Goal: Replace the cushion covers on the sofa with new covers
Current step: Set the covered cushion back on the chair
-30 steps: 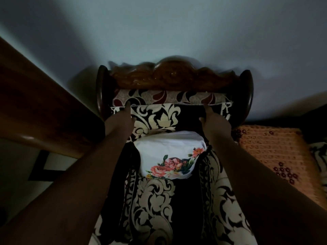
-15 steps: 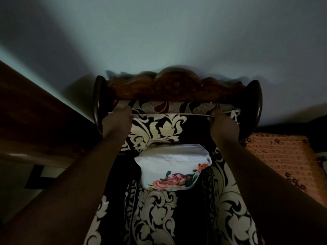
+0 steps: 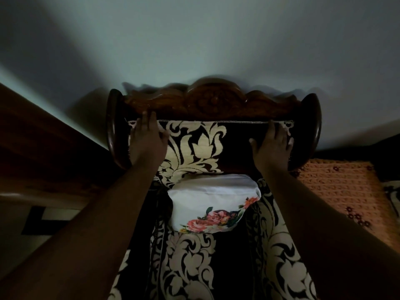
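Head view: the left hand (image 3: 147, 137) and right hand (image 3: 272, 144) are pressed flat, fingers straight, on the cover (image 3: 194, 144) draped over the sofa (image 3: 212, 102) back. Soft, limp cloth; best taken at its top corners.

I counted two hands in view, the left hand (image 3: 147, 139) and the right hand (image 3: 271, 144), both laid flat with straight fingers. I logged one dark cover with cream floral pattern (image 3: 194, 146), one carved wooden sofa backrest (image 3: 214, 102), and one folded white cloth with pink roses (image 3: 213, 202). One orange crocheted cloth (image 3: 344, 187) showed at right.
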Demonstrator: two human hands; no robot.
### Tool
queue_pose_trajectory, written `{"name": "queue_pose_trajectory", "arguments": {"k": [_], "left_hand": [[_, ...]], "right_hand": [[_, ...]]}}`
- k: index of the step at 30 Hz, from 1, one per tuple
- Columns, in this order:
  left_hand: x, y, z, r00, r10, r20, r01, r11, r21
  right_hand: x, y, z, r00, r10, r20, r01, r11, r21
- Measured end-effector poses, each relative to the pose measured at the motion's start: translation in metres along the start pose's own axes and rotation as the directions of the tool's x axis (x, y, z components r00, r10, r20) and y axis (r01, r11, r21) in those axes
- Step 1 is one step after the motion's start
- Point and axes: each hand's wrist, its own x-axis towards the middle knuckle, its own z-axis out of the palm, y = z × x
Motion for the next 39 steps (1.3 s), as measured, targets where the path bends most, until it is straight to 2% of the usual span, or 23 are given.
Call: {"name": "queue_pose_trajectory", "arguments": {"k": [2,3,4,6,8,10,12,14,17,21,24,26,28,30,32,36,39], "left_hand": [[-0.015,-0.001,0.012,0.991,0.137,-0.001,-0.137,0.99,0.041],[-0.023,0.003,0.017,0.972,0.233,0.012,-0.234,0.971,0.049],[-0.029,0.01,0.023,0.94,0.338,0.048,-0.34,0.939,0.05],[-0.039,0.029,0.034,0.853,0.502,0.142,-0.516,0.852,0.086],[-0.04,0.042,0.044,0.835,0.52,0.179,-0.543,0.832,0.112],[-0.032,0.039,0.046,0.882,0.434,0.183,-0.456,0.884,0.098],[-0.02,0.017,0.042,0.944,0.293,0.149,-0.307,0.948,0.082],[-0.008,-0.014,0.033,0.975,0.171,0.14,-0.185,0.978,0.098],[-0.004,-0.027,0.019,0.963,0.177,0.203,-0.199,0.976,0.092],[-0.021,0.016,-0.001,0.959,0.228,0.171,-0.218,0.973,-0.071],[-0.045,0.027,-0.025,0.952,0.191,0.238,-0.132,0.961,-0.242],[-0.065,0.031,-0.049,0.948,0.11,0.3,0.04,0.891,-0.452],[-0.093,0.031,-0.079,0.929,0.023,0.369,0.236,0.73,-0.641],[-0.125,0.027,-0.108,0.913,-0.01,0.408,0.331,0.605,-0.724],[-0.156,0.019,-0.133,0.906,-0.009,0.422,0.352,0.569,-0.743],[-0.213,0.01,-0.182,0.934,-0.048,0.353,0.325,0.52,-0.79],[-0.26,0.01,-0.214,0.954,-0.112,0.279,0.297,0.505,-0.811]], "right_hand": [[-0.008,0.006,0.007,0.999,-0.042,0.016,0.043,0.997,-0.06],[-0.011,0.002,0.008,0.994,-0.109,0.001,0.108,0.989,-0.096],[-0.015,-0.006,0.009,0.98,-0.198,0.005,0.197,0.973,-0.123],[-0.022,-0.028,0.015,0.92,-0.376,0.106,0.389,0.909,-0.149],[-0.025,-0.041,0.025,0.881,-0.428,0.2,0.46,0.874,-0.158],[-0.018,-0.033,0.028,0.904,-0.37,0.214,0.406,0.9,-0.159],[-0.007,-0.008,0.024,0.948,-0.276,0.158,0.303,0.936,-0.182],[0.004,0.015,0.012,0.977,-0.173,0.128,0.198,0.956,-0.216],[0.005,0.004,0.003,0.977,-0.159,0.142,0.186,0.961,-0.206],[-0.028,-0.053,-0.001,0.955,-0.249,0.162,0.249,0.968,0.024],[-0.066,-0.072,-0.01,0.964,-0.191,0.184,0.141,0.957,0.254],[-0.09,-0.081,-0.021,0.967,-0.126,0.223,0.014,0.896,0.445],[-0.118,-0.09,-0.043,0.965,-0.072,0.251,-0.106,0.77,0.63],[-0.148,-0.1,-0.07,0.964,-0.037,0.264,-0.174,0.666,0.726],[-0.175,-0.105,-0.095,0.964,-0.03,0.265,-0.194,0.6,0.776],[-0.225,-0.111,-0.135,0.964,-0.074,0.254,-0.187,0.487,0.853],[-0.26,-0.107,-0.155,0.951,-0.173,0.254,-0.159,0.432,0.888]]}}
